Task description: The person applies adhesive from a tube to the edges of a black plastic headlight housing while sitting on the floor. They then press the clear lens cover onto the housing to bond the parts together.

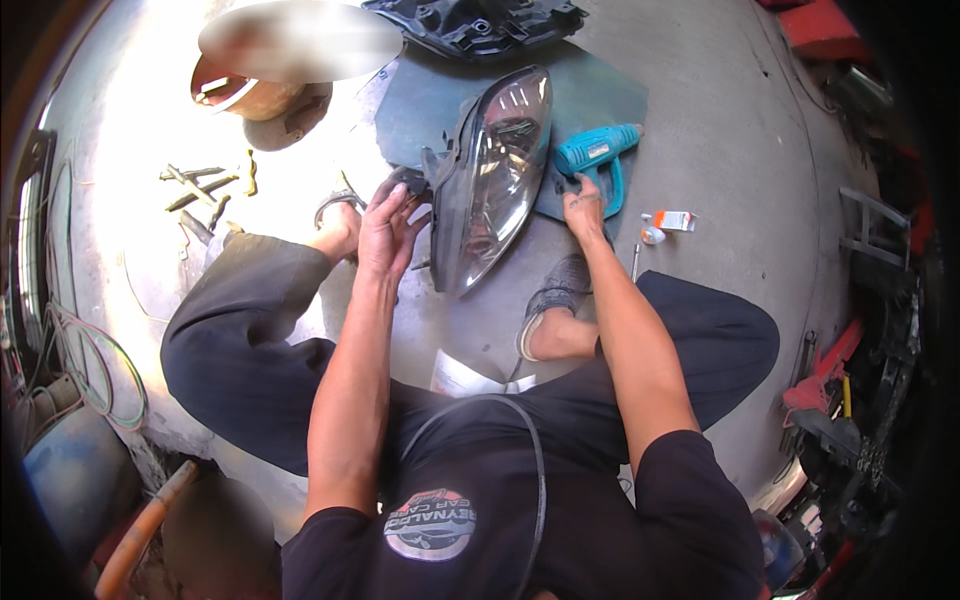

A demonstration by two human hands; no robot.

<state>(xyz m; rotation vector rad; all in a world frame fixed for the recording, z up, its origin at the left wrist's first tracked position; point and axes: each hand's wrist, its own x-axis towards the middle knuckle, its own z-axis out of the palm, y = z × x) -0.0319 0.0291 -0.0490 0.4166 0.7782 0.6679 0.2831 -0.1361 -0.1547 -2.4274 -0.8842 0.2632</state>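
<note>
A car headlight [497,175] with a clear lens and black housing stands tilted between my hands, its lens facing right. My left hand [385,228] has its fingers bent around a black part at the back of the headlight. To the right of the lens, my right hand [585,210] is closed, its fingertips just below the body of a teal heat gun [597,150] and left of its handle. What those fingers hold is hidden. The heat gun lies on a dark green board [410,110], which also reaches under the headlight's far end.
Another black headlight housing [480,25] lies at the far edge. Hand tools [195,185] and a bucket [260,97] are on the left. A small orange-and-white box [676,221] and a screwdriver [635,262] lie right. White paper [460,377] sits between my legs. Car parts [870,400] line the right side.
</note>
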